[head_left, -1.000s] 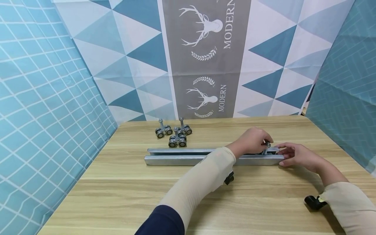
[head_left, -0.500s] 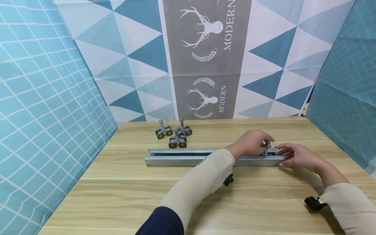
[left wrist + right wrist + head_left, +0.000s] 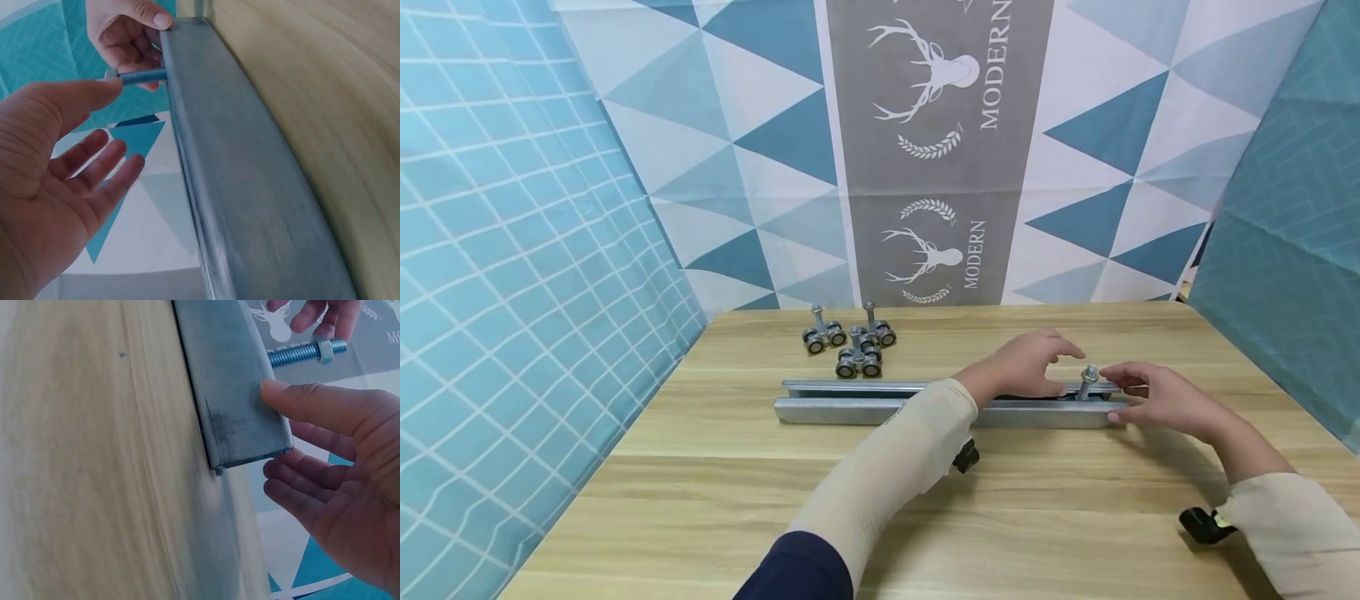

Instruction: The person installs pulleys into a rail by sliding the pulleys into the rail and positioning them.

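Observation:
A long metal C-channel rail (image 3: 850,412) lies across the table with its slot upward. From the slot near its right end rises a threaded bolt (image 3: 1087,383) with a nut, also seen as a bolt (image 3: 294,356) in the right wrist view; whatever carries it is hidden inside the rail. Just left of that bolt is my left hand (image 3: 1028,364), its fingers spread and apart from the bolt in the head view. My right hand (image 3: 1172,404) grips the rail's right end, thumb against the near wall and fingers toward the far side.
Behind the rail at left stand several wheeled roller trolleys, including a front trolley (image 3: 858,360), a left trolley (image 3: 824,333) and a rear right one, each with an upright bolt. Patterned cloths hang behind and on both sides of the wooden table (image 3: 715,500).
My left hand has let go of the bolt and drawn back to the left, its fingers opening. The bolt stands by itself in the rail. My right hand stays at the rail's end.

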Action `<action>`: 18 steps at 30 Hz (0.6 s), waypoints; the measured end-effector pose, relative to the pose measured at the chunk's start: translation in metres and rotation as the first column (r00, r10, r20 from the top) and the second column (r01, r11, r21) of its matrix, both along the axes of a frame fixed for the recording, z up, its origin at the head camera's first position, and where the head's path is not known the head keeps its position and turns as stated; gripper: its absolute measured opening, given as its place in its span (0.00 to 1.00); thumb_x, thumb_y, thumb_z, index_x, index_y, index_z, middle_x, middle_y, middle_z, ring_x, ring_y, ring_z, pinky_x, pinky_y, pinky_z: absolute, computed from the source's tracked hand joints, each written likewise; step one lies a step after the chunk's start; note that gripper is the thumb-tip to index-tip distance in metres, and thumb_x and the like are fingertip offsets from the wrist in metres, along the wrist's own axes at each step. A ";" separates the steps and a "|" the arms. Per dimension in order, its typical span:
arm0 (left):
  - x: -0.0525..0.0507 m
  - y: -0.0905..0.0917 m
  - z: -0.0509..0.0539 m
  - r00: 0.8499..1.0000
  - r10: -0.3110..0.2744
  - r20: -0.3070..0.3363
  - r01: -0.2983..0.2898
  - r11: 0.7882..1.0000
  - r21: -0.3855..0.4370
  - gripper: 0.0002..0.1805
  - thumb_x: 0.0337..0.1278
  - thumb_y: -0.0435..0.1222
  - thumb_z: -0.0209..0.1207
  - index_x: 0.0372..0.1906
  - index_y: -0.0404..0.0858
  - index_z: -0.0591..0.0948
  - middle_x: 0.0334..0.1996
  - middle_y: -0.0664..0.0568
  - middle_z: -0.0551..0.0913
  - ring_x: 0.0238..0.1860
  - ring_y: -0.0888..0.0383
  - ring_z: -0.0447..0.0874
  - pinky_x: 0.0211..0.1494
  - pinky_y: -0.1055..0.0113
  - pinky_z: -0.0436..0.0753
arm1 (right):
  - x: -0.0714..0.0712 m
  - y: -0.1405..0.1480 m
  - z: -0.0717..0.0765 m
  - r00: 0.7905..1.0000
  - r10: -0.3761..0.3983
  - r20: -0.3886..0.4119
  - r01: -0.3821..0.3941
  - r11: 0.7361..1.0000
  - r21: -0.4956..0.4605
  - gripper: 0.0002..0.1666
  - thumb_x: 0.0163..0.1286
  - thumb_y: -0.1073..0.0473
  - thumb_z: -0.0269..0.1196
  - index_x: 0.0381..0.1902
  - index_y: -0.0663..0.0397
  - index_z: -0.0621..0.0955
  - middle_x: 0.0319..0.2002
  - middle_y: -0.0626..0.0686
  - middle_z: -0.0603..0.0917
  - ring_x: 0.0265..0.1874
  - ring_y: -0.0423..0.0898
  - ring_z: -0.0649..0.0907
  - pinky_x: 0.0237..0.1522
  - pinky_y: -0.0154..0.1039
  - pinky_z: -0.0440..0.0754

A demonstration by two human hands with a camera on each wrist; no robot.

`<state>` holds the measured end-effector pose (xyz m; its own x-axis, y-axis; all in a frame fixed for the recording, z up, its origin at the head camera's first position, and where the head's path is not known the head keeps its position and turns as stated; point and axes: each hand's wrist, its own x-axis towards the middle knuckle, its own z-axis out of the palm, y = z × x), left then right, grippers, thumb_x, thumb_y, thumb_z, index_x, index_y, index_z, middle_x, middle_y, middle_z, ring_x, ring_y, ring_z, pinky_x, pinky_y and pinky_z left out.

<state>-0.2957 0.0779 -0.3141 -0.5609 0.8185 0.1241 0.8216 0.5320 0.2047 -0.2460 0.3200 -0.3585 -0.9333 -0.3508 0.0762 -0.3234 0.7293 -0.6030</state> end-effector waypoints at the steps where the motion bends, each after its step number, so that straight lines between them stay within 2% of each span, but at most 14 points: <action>1: 0.000 -0.002 0.000 1.000 -0.006 0.005 0.006 1.000 -0.004 0.31 0.57 0.43 0.66 0.66 0.46 0.74 0.60 0.56 0.74 0.53 0.65 0.75 0.53 0.79 0.70 | 0.000 -0.001 0.000 1.000 -0.004 -0.007 0.004 1.000 0.005 0.43 0.55 0.51 0.74 0.62 0.69 0.72 0.59 0.70 0.75 0.57 0.68 0.75 0.56 0.63 0.71; 5: -0.002 -0.012 -0.001 0.999 -0.024 0.026 0.024 1.000 -0.013 0.31 0.56 0.44 0.66 0.66 0.45 0.74 0.60 0.55 0.74 0.58 0.64 0.70 0.57 0.78 0.67 | 0.002 -0.006 0.002 1.000 0.003 -0.025 -0.002 1.000 0.011 0.42 0.55 0.52 0.74 0.61 0.71 0.73 0.58 0.71 0.75 0.57 0.71 0.73 0.56 0.64 0.70; 10: 0.001 -0.027 0.001 0.998 -0.037 0.043 0.037 0.999 -0.005 0.34 0.53 0.45 0.69 0.66 0.44 0.74 0.60 0.53 0.73 0.60 0.62 0.70 0.60 0.78 0.65 | 0.004 -0.013 0.005 0.998 0.022 -0.067 -0.019 0.999 0.041 0.41 0.53 0.53 0.75 0.59 0.72 0.74 0.57 0.72 0.75 0.57 0.73 0.73 0.55 0.64 0.71; 18: 0.005 -0.057 0.011 0.998 -0.004 0.055 0.004 1.000 -0.002 0.39 0.49 0.50 0.70 0.68 0.47 0.72 0.62 0.52 0.70 0.61 0.61 0.69 0.61 0.73 0.67 | 0.005 -0.016 0.006 0.984 0.058 -0.168 -0.034 0.989 0.142 0.41 0.49 0.56 0.77 0.57 0.72 0.75 0.55 0.72 0.76 0.55 0.72 0.74 0.51 0.65 0.73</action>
<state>-0.2909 0.0212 -0.3027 -0.5636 0.8210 0.0914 0.8113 0.5292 0.2485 -0.2408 0.3039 -0.3524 -0.8931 -0.4116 0.1816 -0.4485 0.7835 -0.4301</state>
